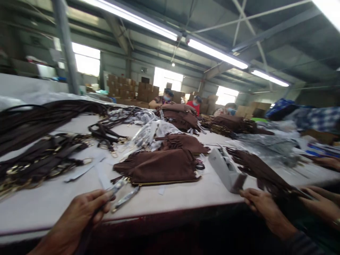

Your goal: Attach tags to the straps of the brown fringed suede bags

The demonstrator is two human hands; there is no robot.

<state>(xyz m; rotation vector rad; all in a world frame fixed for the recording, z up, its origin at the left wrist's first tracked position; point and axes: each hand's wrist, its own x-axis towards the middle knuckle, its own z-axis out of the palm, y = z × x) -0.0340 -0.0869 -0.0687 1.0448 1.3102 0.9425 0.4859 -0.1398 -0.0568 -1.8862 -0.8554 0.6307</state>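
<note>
In the lower left, the left hand (85, 209) has thumb and fingers clamped on a dark strap (85, 232), a plastic-wrapped end (119, 186) poking past the fingertips, just beside the matte, fringed brown bag (164, 164) at centre. Right of centre, the right hand (261, 205) bunches its fingers at the front of a grey wedge-shaped tape dispenser (220, 168); whether they grip anything, I cannot tell. Cardboard boxes (120, 86) stand stacked upper centre, contents hidden

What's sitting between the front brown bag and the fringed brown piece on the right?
In the head view, a grey block, apparently a tape dispenser, stands between the front brown bag and the fringed brown piece.
</note>
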